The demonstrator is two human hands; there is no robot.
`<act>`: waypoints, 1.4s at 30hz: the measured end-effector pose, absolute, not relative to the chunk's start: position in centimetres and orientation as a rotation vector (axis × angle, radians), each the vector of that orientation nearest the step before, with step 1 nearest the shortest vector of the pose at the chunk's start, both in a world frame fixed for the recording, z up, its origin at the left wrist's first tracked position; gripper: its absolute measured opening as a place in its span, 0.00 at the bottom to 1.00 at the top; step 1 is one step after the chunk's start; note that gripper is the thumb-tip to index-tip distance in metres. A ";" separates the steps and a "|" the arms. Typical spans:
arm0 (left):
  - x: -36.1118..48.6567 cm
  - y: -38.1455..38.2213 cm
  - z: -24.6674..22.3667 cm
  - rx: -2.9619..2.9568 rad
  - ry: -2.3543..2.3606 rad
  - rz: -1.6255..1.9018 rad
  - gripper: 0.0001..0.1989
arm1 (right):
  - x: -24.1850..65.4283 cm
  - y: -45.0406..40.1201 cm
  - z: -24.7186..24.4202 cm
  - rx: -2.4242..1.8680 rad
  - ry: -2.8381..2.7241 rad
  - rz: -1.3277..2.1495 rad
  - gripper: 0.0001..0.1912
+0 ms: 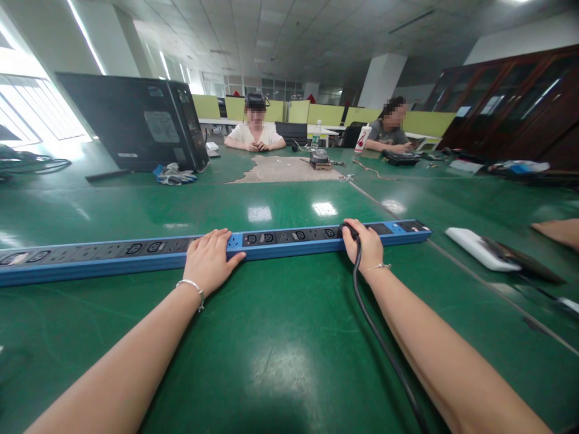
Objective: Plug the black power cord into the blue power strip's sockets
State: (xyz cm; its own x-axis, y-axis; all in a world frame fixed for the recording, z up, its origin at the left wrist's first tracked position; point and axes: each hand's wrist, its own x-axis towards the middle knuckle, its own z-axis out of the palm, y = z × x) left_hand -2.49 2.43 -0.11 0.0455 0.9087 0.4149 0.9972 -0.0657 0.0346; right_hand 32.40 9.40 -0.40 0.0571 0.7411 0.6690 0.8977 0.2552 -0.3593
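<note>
A long blue power strip [280, 246] with a row of black sockets lies across the green table [271, 337]. My left hand [210, 259] rests over the strip left of its middle, fingers spread on top and thumb along the front edge. Near the strip's right part, my right hand [363, 244] grips a black plug [347, 229], which sits against a socket; its far side is hidden by the strip and fingers. From the plug a black cable [377, 334] runs down toward the table's near edge, beside my right forearm.
A white device [482, 248] lies at the right, near another person's hand [558, 232]. Farther back are a black computer case [136, 123], gloves [174, 175], a cardboard sheet [284, 169], a bottle [315, 135] and two seated people.
</note>
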 end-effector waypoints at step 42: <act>-2.4 2.5 -0.3 -2.056 -1.918 -0.546 0.28 | 18.0 6.3 2.1 -1.517 -1.863 -0.096 0.15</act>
State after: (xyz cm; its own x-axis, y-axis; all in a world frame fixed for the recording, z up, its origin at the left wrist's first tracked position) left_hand -2.35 2.46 -0.27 0.0492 0.8907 0.4519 0.9951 -0.0824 0.0541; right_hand 17.96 6.30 2.13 -0.0472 0.8240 0.5646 0.8778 0.3040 -0.3703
